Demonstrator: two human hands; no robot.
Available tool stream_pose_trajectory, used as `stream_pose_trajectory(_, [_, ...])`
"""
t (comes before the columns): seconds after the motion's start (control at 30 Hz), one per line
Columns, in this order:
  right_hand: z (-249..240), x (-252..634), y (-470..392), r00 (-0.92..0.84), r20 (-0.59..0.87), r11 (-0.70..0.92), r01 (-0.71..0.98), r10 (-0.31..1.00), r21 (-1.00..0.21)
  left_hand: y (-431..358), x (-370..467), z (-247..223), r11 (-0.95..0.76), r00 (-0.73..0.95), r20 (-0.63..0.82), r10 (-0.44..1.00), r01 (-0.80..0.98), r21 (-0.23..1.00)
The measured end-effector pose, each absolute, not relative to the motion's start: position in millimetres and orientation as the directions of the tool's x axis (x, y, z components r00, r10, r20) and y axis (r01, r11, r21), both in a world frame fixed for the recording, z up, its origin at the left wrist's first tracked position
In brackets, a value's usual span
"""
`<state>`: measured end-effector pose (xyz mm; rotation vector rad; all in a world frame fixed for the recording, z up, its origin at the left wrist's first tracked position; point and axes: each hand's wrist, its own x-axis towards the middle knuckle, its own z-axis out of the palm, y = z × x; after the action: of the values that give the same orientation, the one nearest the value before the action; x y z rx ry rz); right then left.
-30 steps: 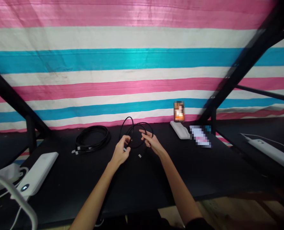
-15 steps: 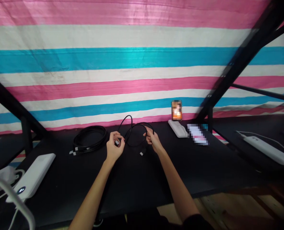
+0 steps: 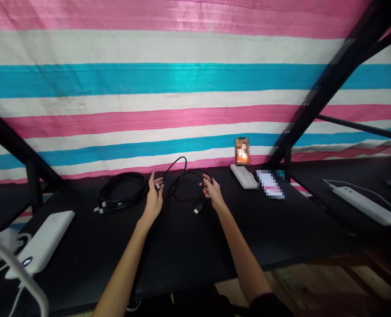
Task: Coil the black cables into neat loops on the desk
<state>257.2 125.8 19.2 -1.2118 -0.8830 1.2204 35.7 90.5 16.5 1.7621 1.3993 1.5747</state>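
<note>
A black cable with flat metal plugs runs in loose loops between my hands above the black table. My left hand pinches one end, with the metal plug showing between thumb and fingers. Closed around the cable near its other end is my right hand; the second plug dangles below it, pointing down and toward me. A thicker black coiled cable lies on the table left of my left hand, its silver plugs at the near left side.
A white power bank with a lit display lies at the left, near a curved white tube. Behind my right hand are a white stand, a small blurred picture and a blurred card. A white device rests far right.
My left hand has shifted slightly left and its fingers have straightened, turning the plug upward. The plug below my right hand has tilted so its open end shows.
</note>
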Motion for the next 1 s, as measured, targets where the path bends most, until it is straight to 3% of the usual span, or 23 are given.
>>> stream_pose_trajectory(0.13, [17,257,127,0.177,-0.106,-0.072,-0.192,0.978,-0.979,88,32,17,-0.242,-0.129,0.316,0.940,0.401,0.884])
stream_pose_trajectory(0.23, [18,258,127,0.172,-0.122,-0.085,-0.209,0.978,-0.974,86,31,19,-0.210,-0.141,0.288,0.947,0.406,0.889])
stream_pose_trajectory(0.4, [24,260,124,0.197,-0.115,-0.057,-0.277,0.974,-0.959,79,30,29,-0.302,-0.385,0.380,0.841,0.248,0.920])
stream_pose_trajectory(0.6, [35,275,124,0.289,-0.007,0.117,-0.409,0.957,-0.905,73,22,45,-0.424,-0.648,0.487,0.586,0.267,0.865])
stream_pose_trajectory(0.8, [45,298,127,0.235,-0.010,0.157,-0.681,0.972,-0.716,78,16,50,-0.518,-0.740,0.400,0.541,0.081,0.851])
stream_pose_trajectory(1.0, [46,310,126,0.321,0.045,0.244,-0.613,0.946,-0.751,79,12,56,-0.564,-0.833,0.272,0.482,-0.057,0.824])
